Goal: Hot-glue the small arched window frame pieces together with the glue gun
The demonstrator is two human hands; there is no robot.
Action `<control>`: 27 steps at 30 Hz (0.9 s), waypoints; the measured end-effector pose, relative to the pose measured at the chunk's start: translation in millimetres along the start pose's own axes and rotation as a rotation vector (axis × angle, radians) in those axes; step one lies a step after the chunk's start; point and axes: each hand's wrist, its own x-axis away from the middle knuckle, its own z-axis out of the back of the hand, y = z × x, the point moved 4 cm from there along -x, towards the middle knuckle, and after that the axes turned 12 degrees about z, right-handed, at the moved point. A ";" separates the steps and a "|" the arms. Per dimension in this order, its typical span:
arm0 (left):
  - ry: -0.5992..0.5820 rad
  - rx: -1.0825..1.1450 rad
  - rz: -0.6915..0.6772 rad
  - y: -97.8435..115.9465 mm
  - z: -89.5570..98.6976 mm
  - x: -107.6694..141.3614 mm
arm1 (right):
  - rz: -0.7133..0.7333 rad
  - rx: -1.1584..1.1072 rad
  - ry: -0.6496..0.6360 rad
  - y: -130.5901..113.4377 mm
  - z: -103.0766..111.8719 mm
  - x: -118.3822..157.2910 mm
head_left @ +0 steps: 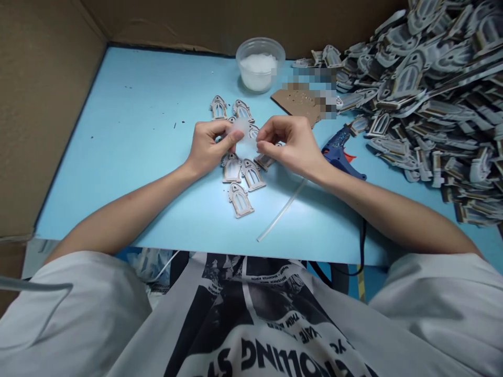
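My left hand (216, 141) pinches a small tuft of white, cotton-like fluff (240, 125) between thumb and fingers. Beside it, the closed fingertips of my right hand (288, 144) grip the other side of the fluff, where a thin, hazy wisp stretches between the hands. Beneath and around both hands lie several small arched window-frame pieces (239, 200), grey-white with brown edges. Some of them are partly covered by my fingers. Behind the hands, a clear round tub (260, 47) holds more white fluff (257, 65).
A blue hot glue gun (341, 157) with an orange trigger lies right of my right hand. A clear glue stick (281, 212) rests on the light-blue table (137, 115). Brown board (301, 102) lies behind. A big heap of window pieces (424, 99) fills the right; cardboard walls (188, 23) enclose the back and left.
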 end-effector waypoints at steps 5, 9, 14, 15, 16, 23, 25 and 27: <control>0.254 0.144 -0.001 -15.4 18.3 -8.8 | 0.121 0.084 0.043 -13.9 7.3 31.2; 0.195 0.328 0.002 -13.4 16.6 -9.6 | 0.216 0.159 -0.032 -21.4 4.7 45.7; -0.099 0.259 0.015 15.6 -5.0 4.9 | 0.190 0.094 -0.086 -22.3 -2.6 44.2; -0.122 0.242 0.023 19.5 -6.6 7.2 | 0.192 0.085 -0.100 -22.1 -4.4 43.2; -0.138 0.227 0.034 22.0 -7.4 8.9 | 0.199 0.083 -0.115 -22.0 -6.2 42.5; -0.218 -0.118 -0.106 32.6 -8.0 19.1 | 0.282 0.127 -0.191 -19.8 -12.0 44.8; -0.205 -0.210 -0.232 38.4 -8.4 22.4 | 0.303 0.123 -0.176 -19.6 -11.6 45.5; -0.196 -0.248 -0.299 41.5 -8.9 23.9 | 0.310 0.116 -0.168 -19.6 -11.6 45.6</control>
